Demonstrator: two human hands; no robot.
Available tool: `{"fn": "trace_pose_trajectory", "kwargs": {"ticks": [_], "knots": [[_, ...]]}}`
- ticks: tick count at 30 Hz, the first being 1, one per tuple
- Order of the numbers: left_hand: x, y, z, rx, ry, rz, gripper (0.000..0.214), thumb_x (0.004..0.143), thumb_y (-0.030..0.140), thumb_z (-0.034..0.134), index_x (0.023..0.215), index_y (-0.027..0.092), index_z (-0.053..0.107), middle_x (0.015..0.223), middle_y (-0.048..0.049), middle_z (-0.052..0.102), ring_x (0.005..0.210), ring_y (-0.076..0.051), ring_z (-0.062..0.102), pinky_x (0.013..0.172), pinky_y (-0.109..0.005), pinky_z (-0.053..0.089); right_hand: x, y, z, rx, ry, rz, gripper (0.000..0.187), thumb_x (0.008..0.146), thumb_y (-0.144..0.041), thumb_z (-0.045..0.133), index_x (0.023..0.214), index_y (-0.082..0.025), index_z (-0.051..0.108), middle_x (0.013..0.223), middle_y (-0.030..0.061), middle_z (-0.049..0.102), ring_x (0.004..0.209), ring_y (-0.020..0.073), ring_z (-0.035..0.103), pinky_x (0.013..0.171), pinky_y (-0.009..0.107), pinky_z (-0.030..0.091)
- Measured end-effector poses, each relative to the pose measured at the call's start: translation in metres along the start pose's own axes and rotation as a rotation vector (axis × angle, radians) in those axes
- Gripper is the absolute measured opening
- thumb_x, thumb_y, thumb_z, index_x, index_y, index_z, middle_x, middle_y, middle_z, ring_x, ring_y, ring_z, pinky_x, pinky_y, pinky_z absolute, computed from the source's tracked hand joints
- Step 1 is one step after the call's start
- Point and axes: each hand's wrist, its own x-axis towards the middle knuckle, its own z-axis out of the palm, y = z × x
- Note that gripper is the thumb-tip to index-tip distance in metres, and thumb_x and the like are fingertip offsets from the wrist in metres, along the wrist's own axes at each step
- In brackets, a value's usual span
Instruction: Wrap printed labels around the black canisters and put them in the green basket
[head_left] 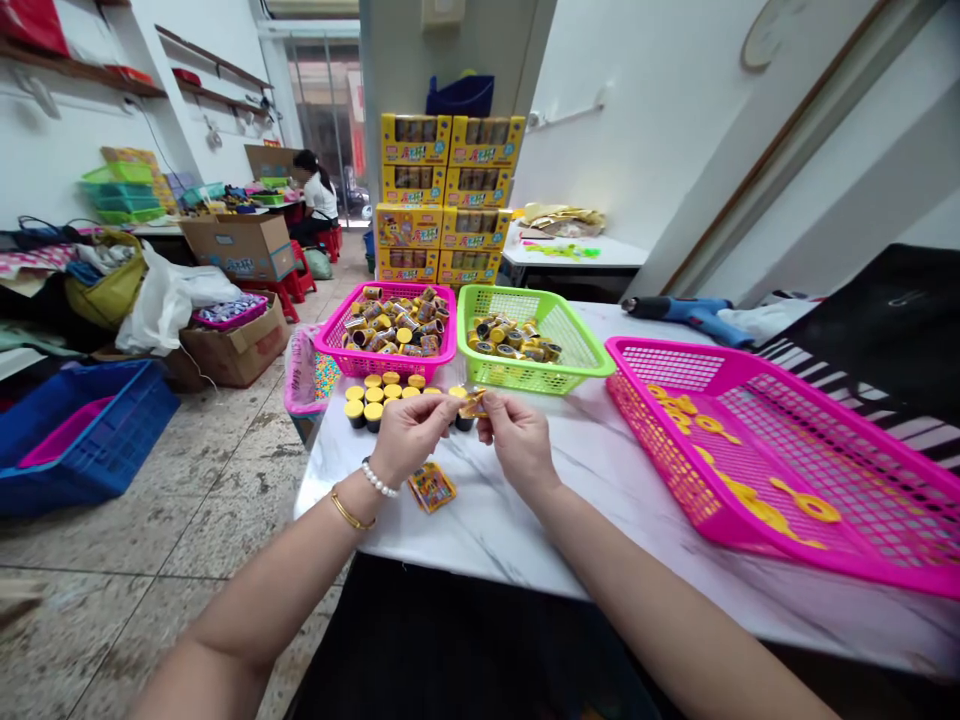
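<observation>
My left hand [415,432] and my right hand [519,441] are raised over the white table, close together, both with fingers pinched. Between them they grip a small gold printed wrapper [473,404], one side in each hand. Just behind my left hand stand rows of small dark tubs with yellow lids [373,411], partly hidden by the fingers. On the tabletop below the hands lies a small pile of flat printed wrappers [433,488]. A bracelet of white beads and a gold bangle circle my left wrist.
A pink basket [324,346] and a green basket [581,340] hold wrapped tubs. At right, a large pink basket [679,480] contains yellow plastic pieces [765,510]. Behind it lies a blue heat gun [686,311]. Yellow boxes [409,225] are stacked beyond; a person [319,200] sits far left.
</observation>
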Motion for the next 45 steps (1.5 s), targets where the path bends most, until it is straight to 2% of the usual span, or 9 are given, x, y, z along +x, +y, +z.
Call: {"fn": "trace_pose_trajectory", "kwargs": {"ticks": [8,14,19,25,28,33,36,40,45], "knots": [[0.009,-0.009,-0.004,-0.025,0.063,-0.097,0.032,0.066,0.045,0.083,0.073,0.015,0.079,0.065,-0.0032,0.068,0.058,-0.011,0.054,0.054,-0.024,0.041,-0.006,0.009,-0.001,-0.451,-0.037,-0.407,0.044,0.093,-0.053,0.057,0.063,-0.02,0.06,0.056,-0.0009,0.053,0.056,0.0139,0.048,0.056,0.028,0.039],[0.015,-0.01,-0.005,-0.234,0.106,-0.265,0.021,0.059,0.023,0.088,0.067,0.012,0.072,0.059,0.001,0.064,0.051,-0.006,0.05,0.049,-0.019,0.038,-0.005,0.019,0.003,-0.54,-0.071,-0.491,0.024,0.089,-0.038,0.065,0.074,-0.019,0.067,0.063,-0.0012,0.054,0.058,0.0137,0.047,0.058,0.028,0.037],[0.016,-0.006,-0.01,-0.292,0.029,-0.371,0.011,0.072,0.014,0.079,0.071,0.011,0.068,0.057,0.0015,0.062,0.035,-0.003,0.04,0.035,-0.018,0.021,0.0,0.017,-0.001,-0.469,-0.126,-0.406,0.038,0.093,-0.047,0.058,0.069,-0.019,0.065,0.058,-0.0011,0.055,0.054,0.0135,0.048,0.056,0.028,0.039],[0.021,-0.009,-0.018,-0.371,-0.042,-0.564,0.003,0.081,0.01,0.072,0.08,0.007,0.071,0.067,-0.0049,0.067,0.035,-0.002,0.045,0.032,-0.016,0.021,0.025,0.021,-0.025,-0.485,0.072,-0.209,0.033,0.082,-0.052,0.064,0.079,-0.019,0.068,0.075,0.0033,0.069,0.065,0.0174,0.06,0.061,0.03,0.048],[0.022,-0.009,-0.02,-0.409,-0.09,-0.587,0.008,0.079,0.009,0.076,0.086,0.006,0.074,0.074,-0.0076,0.071,0.038,-0.002,0.048,0.034,-0.014,0.027,0.026,0.026,-0.024,-0.567,-0.038,-0.132,0.032,0.069,-0.049,0.071,0.082,-0.02,0.064,0.086,0.0045,0.071,0.074,0.0195,0.063,0.064,0.03,0.048],[0.023,-0.006,-0.022,-0.46,-0.057,-0.667,0.008,0.078,0.006,0.076,0.072,0.006,0.071,0.061,-0.0036,0.065,0.034,0.0,0.043,0.03,-0.011,0.024,0.022,0.029,-0.014,-0.678,-0.119,-0.114,0.029,0.064,-0.042,0.072,0.072,-0.023,0.052,0.068,-0.0018,0.061,0.063,0.0168,0.057,0.064,0.031,0.048],[0.024,-0.005,-0.021,-0.516,-0.018,-0.725,0.005,0.083,0.004,0.07,0.079,0.005,0.071,0.064,-0.0044,0.067,0.033,0.0,0.042,0.031,-0.009,0.03,0.026,0.022,-0.017,-0.438,-0.005,-0.036,0.036,0.059,-0.04,0.076,0.084,-0.023,0.055,0.074,-0.0013,0.063,0.067,0.0183,0.06,0.065,0.034,0.053],[0.026,-0.007,-0.02,-0.567,0.012,-0.754,0.005,0.086,0.004,0.065,0.085,0.006,0.07,0.071,-0.0056,0.069,0.034,0.001,0.042,0.03,-0.008,0.032,0.025,0.003,-0.024,0.173,-0.122,0.101,0.041,0.063,-0.043,0.082,0.093,-0.023,0.064,0.091,0.0028,0.07,0.085,0.021,0.068,0.078,0.039,0.059],[0.029,-0.004,-0.02,-0.634,0.012,-0.772,0.014,0.089,0.002,0.059,0.078,0.009,0.062,0.062,0.0011,0.06,0.032,0.002,0.037,0.027,-0.007,0.021,0.014,-0.006,-0.017,0.231,-0.236,0.104,0.04,0.064,-0.046,0.087,0.092,-0.022,0.071,0.091,0.0024,0.072,0.08,0.0178,0.067,0.074,0.034,0.059]]}}
